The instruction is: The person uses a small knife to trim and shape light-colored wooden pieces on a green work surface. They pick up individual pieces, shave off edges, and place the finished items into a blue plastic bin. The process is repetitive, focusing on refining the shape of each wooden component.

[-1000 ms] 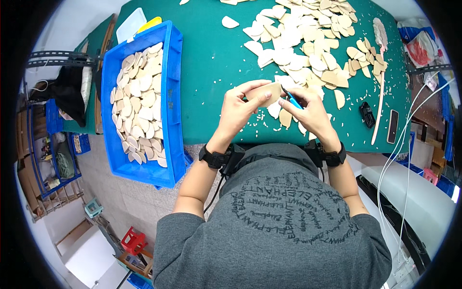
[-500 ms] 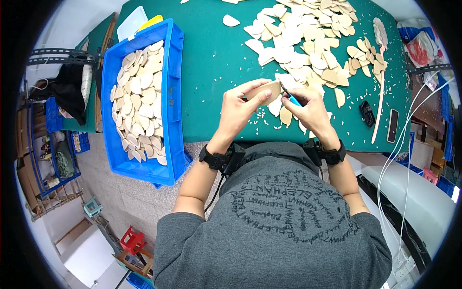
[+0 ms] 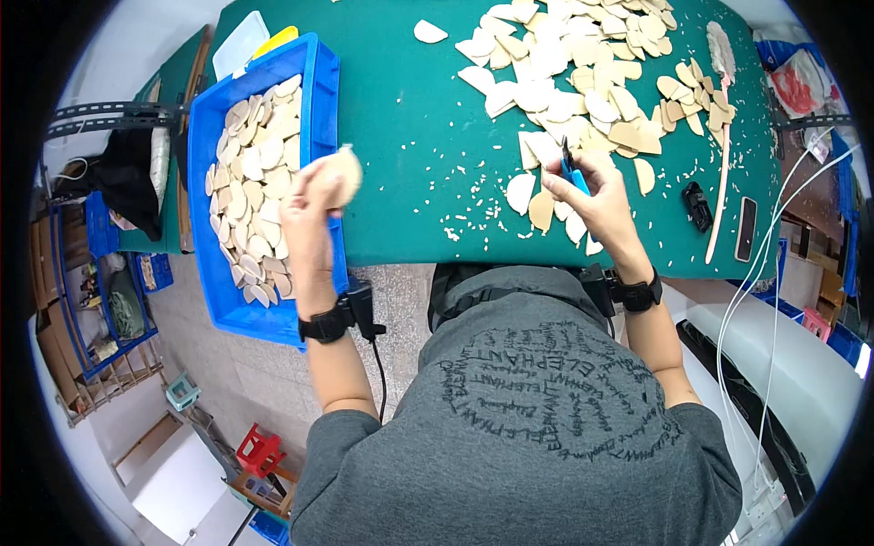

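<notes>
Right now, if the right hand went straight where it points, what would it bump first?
Most likely the pile of beige half-round pieces just ahead, though how high the right hand sits above them is hard to tell.

Dark lettering (image 3: 557,391) is covering part of the gray shirt (image 3: 546,496), forming a rounded patch. One word in block capitals is repeating across it, some rows curving and others running straighter, while smaller slanted script is blurring beyond reading.
</notes>
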### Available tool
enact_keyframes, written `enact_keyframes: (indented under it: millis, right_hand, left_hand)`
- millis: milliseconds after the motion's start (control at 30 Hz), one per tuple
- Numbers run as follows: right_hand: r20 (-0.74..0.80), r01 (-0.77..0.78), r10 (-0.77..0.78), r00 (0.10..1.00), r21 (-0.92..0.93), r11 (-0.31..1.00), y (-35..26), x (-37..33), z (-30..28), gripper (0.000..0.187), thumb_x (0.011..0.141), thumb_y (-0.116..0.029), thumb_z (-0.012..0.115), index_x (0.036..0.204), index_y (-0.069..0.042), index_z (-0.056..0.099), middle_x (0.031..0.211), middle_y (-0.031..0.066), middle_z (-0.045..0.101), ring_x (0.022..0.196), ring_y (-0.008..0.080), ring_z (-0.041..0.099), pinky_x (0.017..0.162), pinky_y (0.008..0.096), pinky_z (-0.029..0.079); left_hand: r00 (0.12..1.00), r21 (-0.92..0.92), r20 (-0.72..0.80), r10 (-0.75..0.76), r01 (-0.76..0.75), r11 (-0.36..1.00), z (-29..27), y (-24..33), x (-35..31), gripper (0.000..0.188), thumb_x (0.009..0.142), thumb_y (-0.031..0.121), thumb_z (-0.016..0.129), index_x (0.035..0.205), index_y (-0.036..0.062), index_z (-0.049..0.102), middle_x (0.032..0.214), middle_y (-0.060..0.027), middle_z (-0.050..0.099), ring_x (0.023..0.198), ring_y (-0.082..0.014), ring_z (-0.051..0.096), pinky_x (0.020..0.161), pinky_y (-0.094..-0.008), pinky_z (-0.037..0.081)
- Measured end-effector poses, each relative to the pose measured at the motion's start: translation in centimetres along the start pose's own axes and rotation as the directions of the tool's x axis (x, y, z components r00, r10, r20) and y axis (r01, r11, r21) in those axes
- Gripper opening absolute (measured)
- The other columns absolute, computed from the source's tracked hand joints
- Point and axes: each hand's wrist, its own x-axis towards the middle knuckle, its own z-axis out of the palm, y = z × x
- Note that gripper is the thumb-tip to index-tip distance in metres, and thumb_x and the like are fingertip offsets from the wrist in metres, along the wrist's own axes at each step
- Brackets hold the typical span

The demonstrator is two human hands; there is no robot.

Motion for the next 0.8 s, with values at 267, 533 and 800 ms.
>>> enact_keyframes:
  millis: [267,533,800]
  right_hand:
    - [0.213,0.076,-0.093,0.973,0.089,0.993,-2.7,0.7,3.4,0.016,0.081,-0.009,0.07,0.093,-0.004,0.06,0.088,0.0002,0.058,0.079,0.0068,0.054,0.071,0.0218,0.044]
    - [-0.002,0.132,-0.132,0.991,0.015,0.991,-2.3,0.3,5.9,0.012,0.082,-0.006,0.066,0.09,-0.003,0.058,0.082,-0.0002,0.057,0.075,0.0066,0.053,0.068,0.0222,0.044]
    - [-0.173,0.026,-0.075,0.982,-0.269,0.963,0.9,-1.2,3.7,0.023,0.08,-0.017,0.071,0.092,-0.001,0.061,0.079,0.0012,0.061,0.071,0.0062,0.055,0.065,0.0219,0.045]
  left_hand:
    - [0.81,0.056,0.554,-0.191,0.193,0.98,8.8,1.2,-3.0,0.025,0.082,0.018,0.069,0.102,0.0034,0.067,0.084,-0.0014,0.066,0.068,-0.0044,0.057,0.052,-0.0175,0.039]
    - [0.803,0.07,0.566,-0.187,0.179,0.981,5.4,1.4,-2.5,0.024,0.082,0.016,0.068,0.102,0.003,0.066,0.085,-0.0009,0.066,0.069,-0.0043,0.055,0.053,-0.0173,0.038]
    - [0.965,-0.124,-0.24,0.105,-0.138,0.983,-7.8,1.0,2.8,0.033,0.085,0.014,0.065,0.114,-0.0016,0.06,0.107,-0.0112,0.063,0.087,-0.0154,0.061,0.077,-0.0266,0.048]
